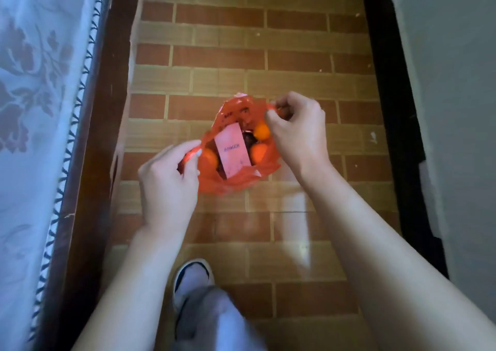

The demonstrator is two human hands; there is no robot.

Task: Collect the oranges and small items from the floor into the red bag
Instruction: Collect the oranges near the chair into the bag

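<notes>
A narrow strip of brick-patterned floor (241, 55) ran between a bed with a pale floral cover (35, 109) on one side and a grey wall (451, 82) on the other, and there was only the head view to go by. Right in the middle sat the red bag (228, 181), mouth pulled wide and resting on the tiles. The left hand (166, 187) pinched the near handle, fingers curled round the twisted plastic; the right hand (298, 128) had the far handle gripped the same way. Down inside were the oranges (261, 131), three showing, and a pale box (233, 151) standing tilted among them, with something dark beside it that could not be made out. No loose item showed on the floor in this view, so the collecting looked all but finished. By my reckoning, the step in hand was gathering the bag by its handles. The next move called for bringing both handles together and lifting evenly, so the tall box would not tip out. One shoe (192, 275) stood planted below.
</notes>
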